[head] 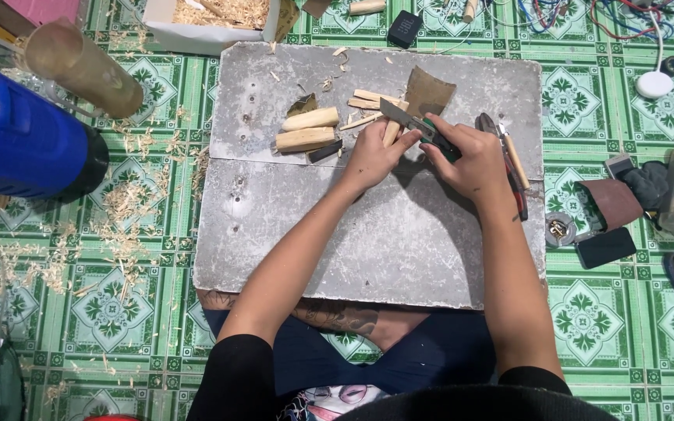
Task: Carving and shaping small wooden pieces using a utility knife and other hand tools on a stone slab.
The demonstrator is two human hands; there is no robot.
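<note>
Knife [415, 123] clenched in right hand [466, 160], blade laid across wood piece [392, 131] gripped by left hand [374, 152], over grey board [399, 242].

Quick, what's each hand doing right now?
Left hand: closed on a pale wooden stick.
Right hand: closed on a green-handled knife.

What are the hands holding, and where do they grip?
The right hand grips a knife by its green handle; the left hand holds a wood stick near its lower end.
</note>
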